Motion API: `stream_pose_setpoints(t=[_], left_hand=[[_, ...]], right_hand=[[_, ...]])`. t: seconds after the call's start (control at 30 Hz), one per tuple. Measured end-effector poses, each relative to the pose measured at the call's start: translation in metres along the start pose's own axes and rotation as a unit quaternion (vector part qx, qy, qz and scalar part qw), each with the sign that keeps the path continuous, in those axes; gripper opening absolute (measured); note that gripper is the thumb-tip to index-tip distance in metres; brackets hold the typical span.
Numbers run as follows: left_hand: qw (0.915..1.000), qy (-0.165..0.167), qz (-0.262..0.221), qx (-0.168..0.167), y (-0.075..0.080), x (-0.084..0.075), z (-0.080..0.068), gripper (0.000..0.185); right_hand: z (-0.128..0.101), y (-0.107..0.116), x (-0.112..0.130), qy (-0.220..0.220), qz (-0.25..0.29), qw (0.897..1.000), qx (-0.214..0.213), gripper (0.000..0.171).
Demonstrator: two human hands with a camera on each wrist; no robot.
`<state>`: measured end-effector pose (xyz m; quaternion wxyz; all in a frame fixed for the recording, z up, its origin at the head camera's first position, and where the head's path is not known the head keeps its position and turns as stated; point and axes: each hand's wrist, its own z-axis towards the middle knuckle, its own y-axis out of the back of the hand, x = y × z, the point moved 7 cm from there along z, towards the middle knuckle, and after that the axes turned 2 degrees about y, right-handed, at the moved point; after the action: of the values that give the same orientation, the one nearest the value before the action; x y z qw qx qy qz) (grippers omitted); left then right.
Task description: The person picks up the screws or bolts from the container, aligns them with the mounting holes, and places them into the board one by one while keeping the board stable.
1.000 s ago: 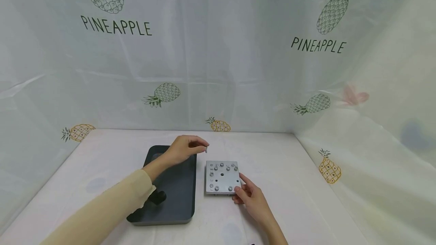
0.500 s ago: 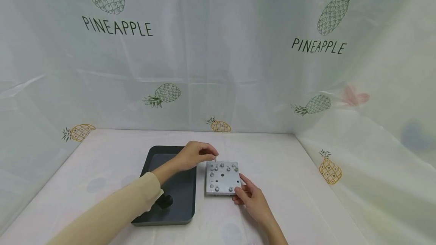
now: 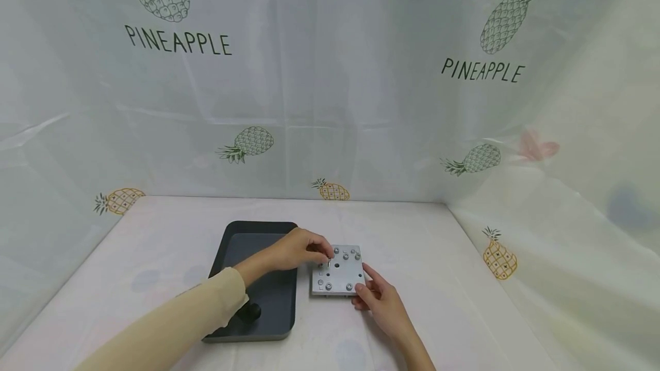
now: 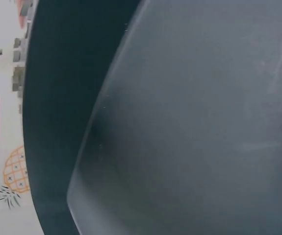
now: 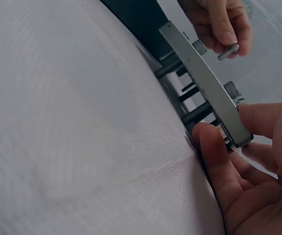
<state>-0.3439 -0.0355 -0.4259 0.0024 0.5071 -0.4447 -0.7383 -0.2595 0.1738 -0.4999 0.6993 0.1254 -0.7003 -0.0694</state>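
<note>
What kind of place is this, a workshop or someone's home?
Probably a makeshift recording booth, not a real workshop: pineapple-print sheets drape the walls and the table, and only a dark tray and a metal plate with bolts sit there.

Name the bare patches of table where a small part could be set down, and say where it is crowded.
Free: the cloth right of the metal plate toward the curtain wall, the strip behind plate and tray, and the table left of the tray. Crowded: between tray and plate, where the left hand pinches a screw, and the plate's near corner, gripped by the right hand.
</note>
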Motion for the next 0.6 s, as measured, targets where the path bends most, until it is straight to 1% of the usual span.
stream_pose_setpoints(t=[0.27,0.6], left_hand=[[0.9992,-0.024,-0.003,0.031,-0.010,0.001,-0.001,0.011],[0.9985,-0.031,0.003,0.046,-0.014,0.001,-0.001,0.011]], right_hand=[[0.000,0.001,-0.002,-0.003,0.007,1.000,0.005,0.068],[0.001,0.000,-0.001,0.003,0.012,1.000,0.005,0.066]])
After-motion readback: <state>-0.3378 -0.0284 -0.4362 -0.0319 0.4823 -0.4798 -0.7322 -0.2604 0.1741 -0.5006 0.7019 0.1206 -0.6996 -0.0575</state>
